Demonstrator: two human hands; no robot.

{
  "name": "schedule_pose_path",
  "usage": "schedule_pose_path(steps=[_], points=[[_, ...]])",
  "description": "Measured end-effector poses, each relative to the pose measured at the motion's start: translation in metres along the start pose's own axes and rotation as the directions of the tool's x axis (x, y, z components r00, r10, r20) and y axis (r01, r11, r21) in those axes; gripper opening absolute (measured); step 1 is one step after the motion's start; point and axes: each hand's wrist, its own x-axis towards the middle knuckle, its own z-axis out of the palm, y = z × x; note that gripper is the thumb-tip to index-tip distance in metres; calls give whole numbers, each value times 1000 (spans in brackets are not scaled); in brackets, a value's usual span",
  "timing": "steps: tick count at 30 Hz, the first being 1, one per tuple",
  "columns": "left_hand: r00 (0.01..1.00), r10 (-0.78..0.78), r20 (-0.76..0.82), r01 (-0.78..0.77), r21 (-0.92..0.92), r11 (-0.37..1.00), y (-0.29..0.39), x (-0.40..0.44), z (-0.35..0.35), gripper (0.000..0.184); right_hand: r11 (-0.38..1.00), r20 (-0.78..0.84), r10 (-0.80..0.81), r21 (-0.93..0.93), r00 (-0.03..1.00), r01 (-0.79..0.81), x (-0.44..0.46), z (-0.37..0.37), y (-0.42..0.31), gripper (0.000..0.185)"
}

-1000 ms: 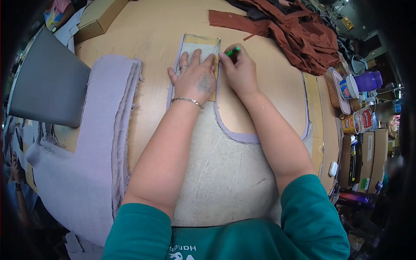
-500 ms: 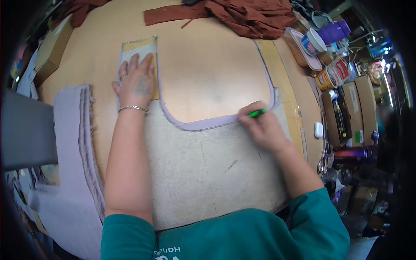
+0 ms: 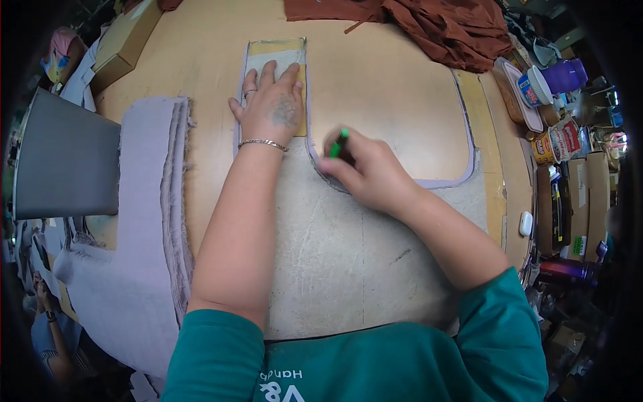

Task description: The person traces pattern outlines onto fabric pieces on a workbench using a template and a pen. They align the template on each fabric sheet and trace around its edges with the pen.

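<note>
So from my head cam, I had my left hand [image 3: 271, 112] flat on the upper arm of the big grey pattern [image 3: 328, 268], fingers spread apart. My right hand [image 3: 368, 167] had its fingers clamped on a green pen [image 3: 339, 142] by the left bend of the cutout; couldn't tell if the tip touched. The pattern lay on the table [image 3: 382, 94], lilac fabric [image 3: 442, 182] peeking out along its edge. A frayed lilac stack [image 3: 144, 174] sat to the left, rust-brown cloth [image 3: 449, 30] up top.
</note>
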Motion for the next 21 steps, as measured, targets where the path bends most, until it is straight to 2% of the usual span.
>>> schedule_pose_path(steps=[3,6,9,12,14,16,17,18,21], points=[[1000,-2,-8,1,-25,1000,-1,0,2,36,994,-245,-105,-11,964,106,38,16,15,19],[1000,-5,-10,5,-23,1000,-2,1,2,36,993,-287,-77,61,955,99,50,18,19,18],[1000,1,-18,-1,-1,1000,-1,1,3,36,989,-137,-147,-53,980,140,18,17,5,16],[1000,5,-23,-5,23,1000,-3,0,4,36,982,31,-72,-172,997,76,-27,-4,2,16],[1000,9,1,-9,-20,1000,-1,-2,-1,35,977,-28,-80,-200,996,73,-58,-37,19,16],[1000,-1,20,1,11,1000,0,-1,-3,36,979,-147,201,7,969,-202,-89,-84,40,9],[1000,-3,29,3,27,1000,1,1,-3,36,974,-167,192,-88,967,-208,-105,-111,61,7],[999,-4,36,3,31,1000,2,1,-2,36,975,-198,217,102,956,-200,-117,-132,84,6],[999,-8,48,5,52,999,2,4,-2,37,893,-285,279,429,917,-138,-124,-145,107,5]])
